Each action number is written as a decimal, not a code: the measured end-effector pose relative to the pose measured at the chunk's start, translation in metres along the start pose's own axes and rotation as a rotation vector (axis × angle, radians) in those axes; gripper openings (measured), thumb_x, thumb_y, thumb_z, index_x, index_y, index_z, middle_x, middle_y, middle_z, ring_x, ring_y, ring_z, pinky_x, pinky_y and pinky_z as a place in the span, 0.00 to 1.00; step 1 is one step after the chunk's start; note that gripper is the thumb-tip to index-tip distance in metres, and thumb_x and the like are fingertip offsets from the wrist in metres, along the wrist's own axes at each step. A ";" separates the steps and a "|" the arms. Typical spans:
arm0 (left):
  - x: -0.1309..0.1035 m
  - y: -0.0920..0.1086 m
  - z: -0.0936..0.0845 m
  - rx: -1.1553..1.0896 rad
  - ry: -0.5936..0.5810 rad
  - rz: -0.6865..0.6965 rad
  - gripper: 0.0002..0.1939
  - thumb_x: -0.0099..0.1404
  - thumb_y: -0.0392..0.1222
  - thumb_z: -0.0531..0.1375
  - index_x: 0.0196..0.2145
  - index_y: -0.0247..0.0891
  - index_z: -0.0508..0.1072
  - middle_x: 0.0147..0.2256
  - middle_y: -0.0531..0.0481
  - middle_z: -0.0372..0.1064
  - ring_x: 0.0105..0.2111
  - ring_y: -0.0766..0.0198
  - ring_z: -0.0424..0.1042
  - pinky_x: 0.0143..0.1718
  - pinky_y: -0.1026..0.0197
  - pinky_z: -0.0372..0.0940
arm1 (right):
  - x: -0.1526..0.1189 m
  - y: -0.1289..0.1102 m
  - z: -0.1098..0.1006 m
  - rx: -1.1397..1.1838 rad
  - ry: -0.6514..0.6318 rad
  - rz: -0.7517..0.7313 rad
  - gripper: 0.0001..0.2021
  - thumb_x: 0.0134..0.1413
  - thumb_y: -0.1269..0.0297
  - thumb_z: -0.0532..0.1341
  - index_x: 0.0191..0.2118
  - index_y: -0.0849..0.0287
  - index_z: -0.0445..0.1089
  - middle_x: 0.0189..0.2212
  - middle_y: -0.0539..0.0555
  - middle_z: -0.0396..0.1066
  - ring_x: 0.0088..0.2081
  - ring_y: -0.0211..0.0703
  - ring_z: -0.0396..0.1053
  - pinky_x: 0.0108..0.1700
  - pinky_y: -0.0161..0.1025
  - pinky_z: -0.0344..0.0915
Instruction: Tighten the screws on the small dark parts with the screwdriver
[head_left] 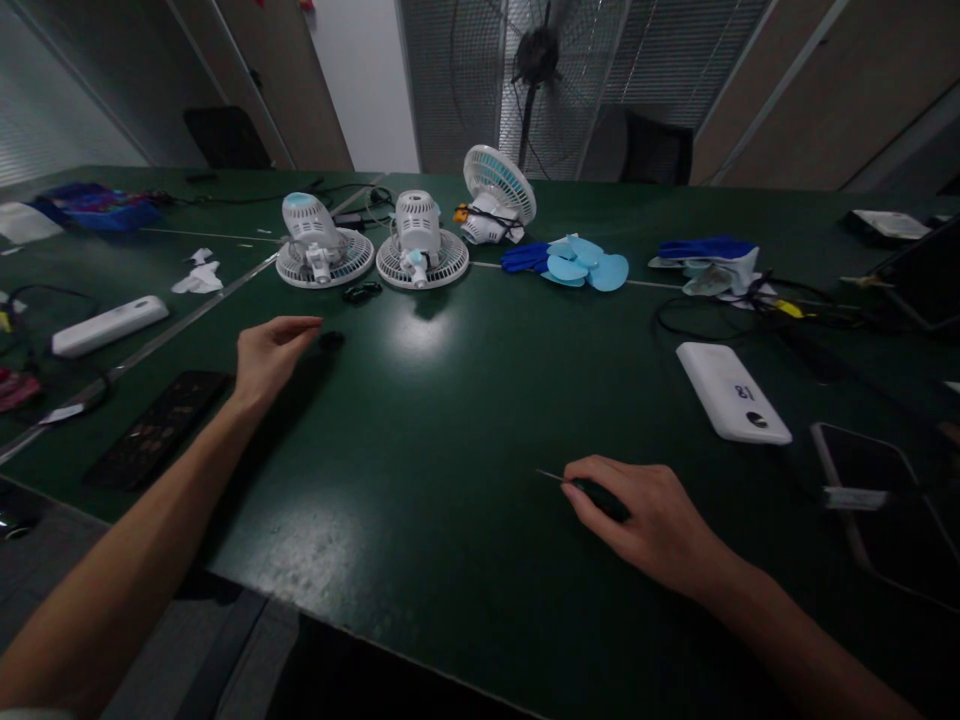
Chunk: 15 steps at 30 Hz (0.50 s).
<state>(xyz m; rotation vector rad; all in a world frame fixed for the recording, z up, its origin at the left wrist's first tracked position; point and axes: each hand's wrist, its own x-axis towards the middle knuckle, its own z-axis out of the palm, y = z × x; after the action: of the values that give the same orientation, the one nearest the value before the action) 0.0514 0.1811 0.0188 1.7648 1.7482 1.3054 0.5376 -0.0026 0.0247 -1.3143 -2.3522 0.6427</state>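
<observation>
My right hand [652,515] is closed around a screwdriver [604,499] with a dark handle, its thin metal shaft pointing left above the green table. At the left, my left hand [274,355] has its fingers drawn together. A small black part [331,342] is right beside its fingertips; whether they pinch anything is hidden. Beyond it sit several small black pieces [361,292]. Two white fan heads [417,225] [311,235] rest grille down, and a third white fan [496,190] leans behind them. Light blue fan blades [585,264] lie to their right.
Blue gloves [525,258] lie beside the blades. A white power bank [731,392], cables and a phone [866,465] are on the right. At left are a dark tray [161,425], a white bar-shaped device [111,326], crumpled tissue [199,275] and a blue box [112,212].
</observation>
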 end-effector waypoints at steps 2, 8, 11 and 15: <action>-0.001 0.000 0.002 -0.031 -0.020 0.008 0.22 0.60 0.46 0.66 0.51 0.33 0.79 0.47 0.42 0.77 0.46 0.54 0.77 0.54 0.52 0.70 | 0.000 0.000 0.000 -0.003 -0.005 0.005 0.09 0.71 0.60 0.55 0.49 0.53 0.71 0.39 0.50 0.77 0.34 0.39 0.74 0.35 0.37 0.67; -0.001 -0.004 0.008 -0.062 -0.054 0.017 0.24 0.58 0.45 0.68 0.52 0.38 0.77 0.47 0.43 0.77 0.48 0.52 0.76 0.56 0.50 0.69 | 0.001 -0.002 -0.002 0.001 0.002 -0.008 0.08 0.70 0.61 0.55 0.49 0.53 0.70 0.38 0.49 0.76 0.33 0.38 0.74 0.34 0.37 0.66; 0.000 -0.006 0.010 -0.091 -0.059 -0.014 0.25 0.56 0.46 0.69 0.52 0.38 0.77 0.47 0.42 0.77 0.48 0.51 0.76 0.57 0.49 0.68 | 0.001 -0.002 -0.002 -0.002 0.008 -0.011 0.08 0.70 0.62 0.55 0.48 0.53 0.70 0.38 0.50 0.76 0.33 0.39 0.74 0.34 0.37 0.65; 0.001 -0.008 0.012 -0.132 -0.070 -0.069 0.27 0.54 0.46 0.69 0.52 0.36 0.76 0.47 0.41 0.76 0.49 0.51 0.76 0.58 0.49 0.67 | 0.000 -0.001 0.000 0.000 -0.003 -0.005 0.08 0.71 0.62 0.56 0.49 0.53 0.69 0.38 0.50 0.76 0.34 0.38 0.73 0.35 0.37 0.65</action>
<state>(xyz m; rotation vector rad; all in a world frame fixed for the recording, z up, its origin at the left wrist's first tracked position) 0.0558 0.1874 0.0066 1.6435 1.6306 1.2838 0.5370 -0.0029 0.0250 -1.3085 -2.3572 0.6433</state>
